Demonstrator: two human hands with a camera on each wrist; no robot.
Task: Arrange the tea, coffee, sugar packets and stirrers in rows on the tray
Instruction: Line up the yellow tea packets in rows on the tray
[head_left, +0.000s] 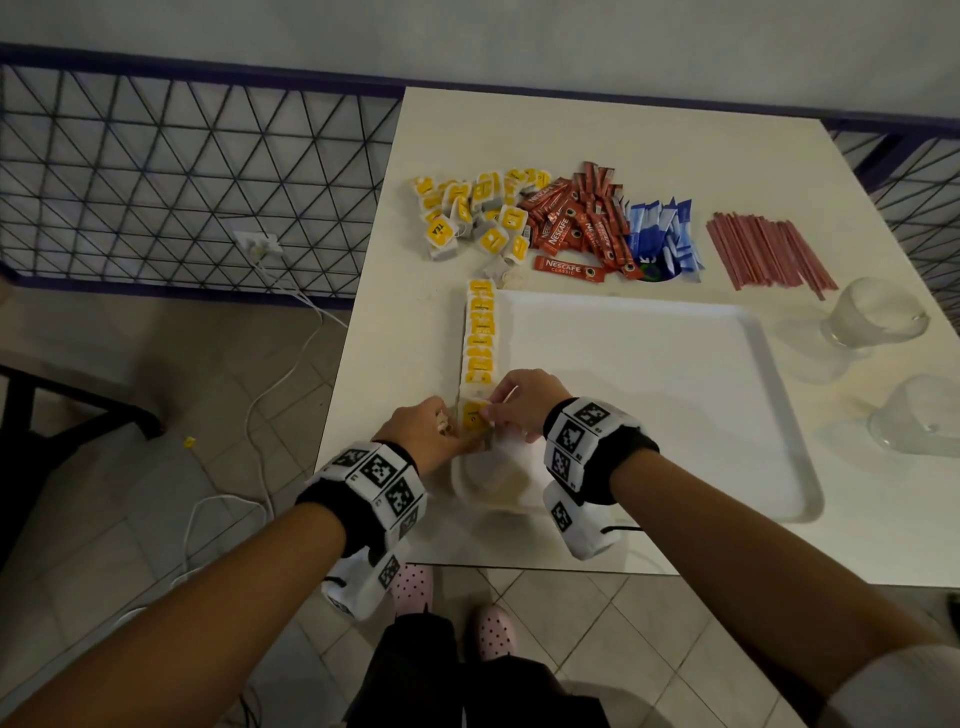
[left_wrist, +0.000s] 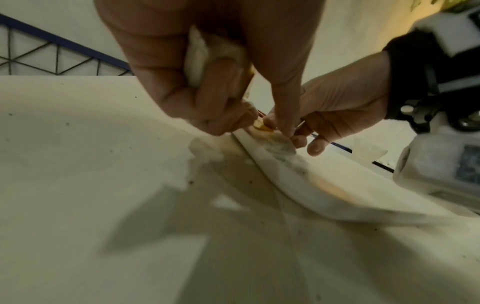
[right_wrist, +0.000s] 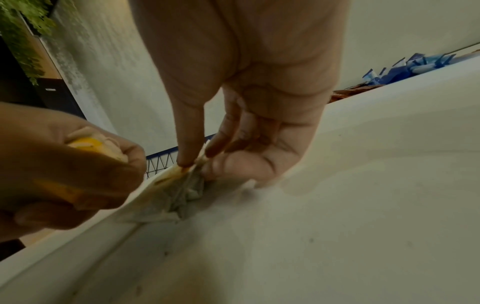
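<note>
— Where is the tea bag we are setting down?

— At the near end of the row of tea bags along the tray's left edge. Our right hand pinches it between thumb and fingertips; the wrist view shows its paper crumpled against the tray's left rim.

— And our left hand?

— It is curled round spare tea bags, white and yellow, and its fingertips meet the right hand's at the rim. How many it holds we cannot tell; the view is blurred.

— What lies past the tray?

— Along the table's far side, from left to right: a heap of loose tea bags, red coffee sticks, blue sugar packets and red stirrers. Two glasses stand by the table's right edge.
</note>
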